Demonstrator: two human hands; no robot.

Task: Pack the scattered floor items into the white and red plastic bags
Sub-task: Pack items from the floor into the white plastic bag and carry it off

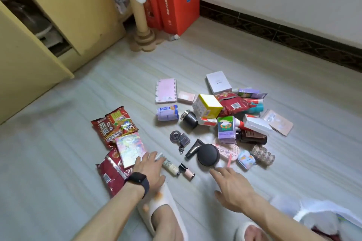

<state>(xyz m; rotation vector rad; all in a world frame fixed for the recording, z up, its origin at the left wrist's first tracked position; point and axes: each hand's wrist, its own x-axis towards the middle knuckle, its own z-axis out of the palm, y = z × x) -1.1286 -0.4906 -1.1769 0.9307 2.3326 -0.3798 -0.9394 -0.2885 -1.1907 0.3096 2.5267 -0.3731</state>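
Many small items lie scattered on the pale floor: noodle packets [114, 126], a shiny card pack [130, 149], a purple can [167, 112], a yellow-topped box [207, 106] and a black round case [208, 154]. My left hand [149, 169], with a black watch on the wrist, rests palm down over a small floral tube [169, 164] beside the card pack. My right hand [231, 187] hovers open just below the black round case, index finger stretched toward it. The white plastic bag [321, 212] lies at the lower right with something inside. No red bag shows.
A yellow cabinet [58, 15] with open doors stands at the left. A cardboard scratching post [144, 25] and red boxes [176, 0] fill the far corner. A dark skirting board runs along the right wall. My slippered feet [162, 211] are at the bottom.
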